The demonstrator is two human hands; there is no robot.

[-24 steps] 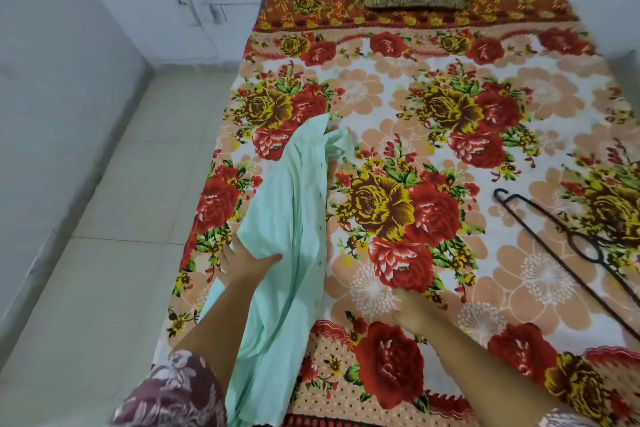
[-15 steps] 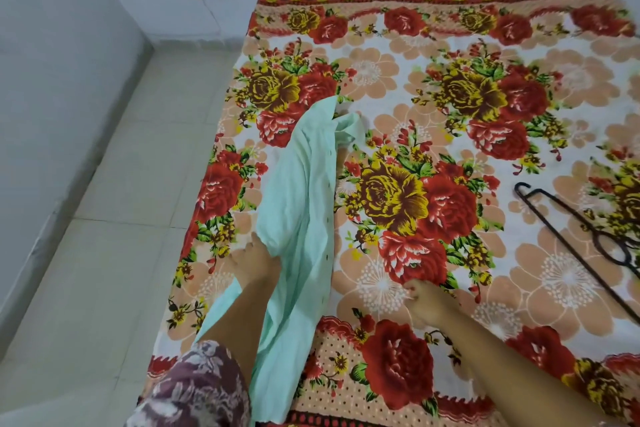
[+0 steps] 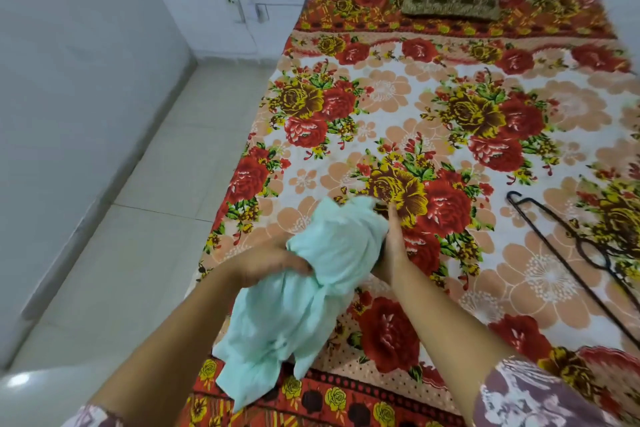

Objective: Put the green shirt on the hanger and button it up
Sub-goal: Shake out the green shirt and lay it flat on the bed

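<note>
Above the near left part of the floral bedsheet we hold the green shirt bunched in a loose bundle between both hands, its tail hanging over the bed's near edge. Our left hand grips the cloth with curled fingers; our right hand lies against the bundle's right side, one digit straight, the rest hidden, so we cannot tell their lie. Well apart to the right, the black hanger lies flat on the sheet.

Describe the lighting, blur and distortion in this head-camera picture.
Head view: soft, even light, faint shadow beside the green shirt; the wide lens bows the wall base at left; a white glare patch sits bottom left; the hanger runs off the right edge.
</note>
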